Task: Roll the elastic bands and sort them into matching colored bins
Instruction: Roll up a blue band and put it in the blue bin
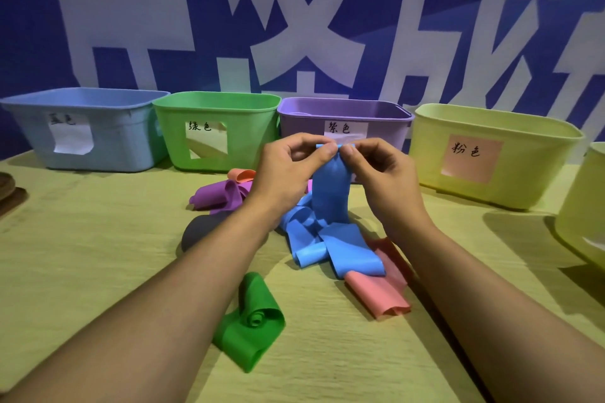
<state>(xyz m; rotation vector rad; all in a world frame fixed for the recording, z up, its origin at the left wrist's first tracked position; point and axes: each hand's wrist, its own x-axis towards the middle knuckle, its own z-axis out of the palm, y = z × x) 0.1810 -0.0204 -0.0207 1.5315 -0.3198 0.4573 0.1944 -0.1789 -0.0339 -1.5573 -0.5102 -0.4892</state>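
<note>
Both hands share the grip: left hand (pixel 288 162) and right hand (pixel 379 170) pinch the top edge of the blue band (pixel 330 196) between thumbs and forefingers, raised in front of the purple bin (pixel 386 141). From there the band hangs down to loose folds on the desk (pixel 98 255), which overlap a pink band (pixel 379 291). Open desk lies near the front, around the green band (pixel 252 321). A purple band (pixel 222 196) and a dark band (pixel 199 229) are partly hidden behind the left forearm. Blue bin (pixel 108 147), green bin (pixel 242 141) and yellow bin (pixel 523 170) line the far edge.
</note>
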